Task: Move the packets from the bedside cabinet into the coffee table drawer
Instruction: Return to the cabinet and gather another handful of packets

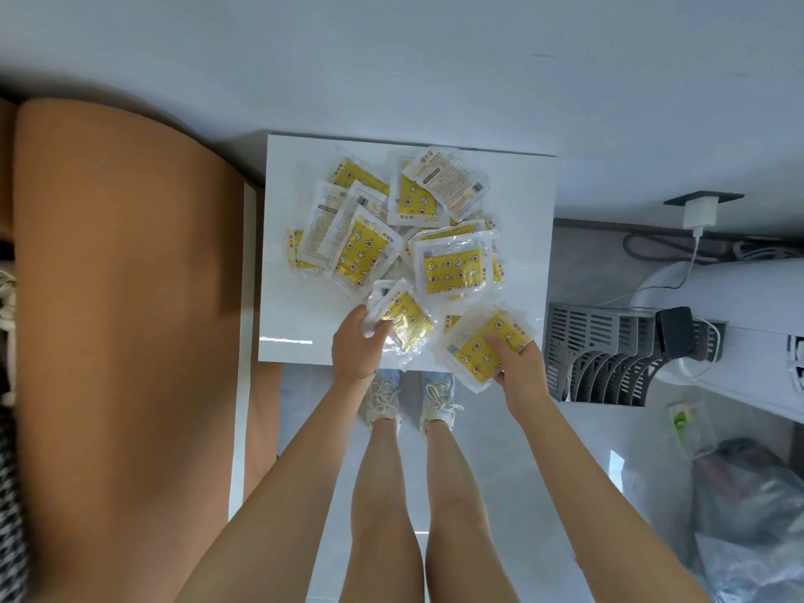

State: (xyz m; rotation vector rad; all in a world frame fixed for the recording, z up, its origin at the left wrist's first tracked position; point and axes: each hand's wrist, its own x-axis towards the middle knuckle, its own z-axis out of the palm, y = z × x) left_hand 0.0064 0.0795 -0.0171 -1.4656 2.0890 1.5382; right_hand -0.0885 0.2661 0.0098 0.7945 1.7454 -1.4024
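Observation:
Several clear packets with yellow patterned inserts lie in a loose pile on the white bedside cabinet top. My left hand grips one crumpled packet near the cabinet's front edge. My right hand holds another packet at the front right corner, thumb on top and fingers underneath. Some packets in the pile lie printed side up, showing white labels.
An orange-brown bed headboard stands left of the cabinet. To the right are a grey slotted rack, a white appliance with a plugged charger and cables, and plastic bags on the floor. My feet stand on pale tiles.

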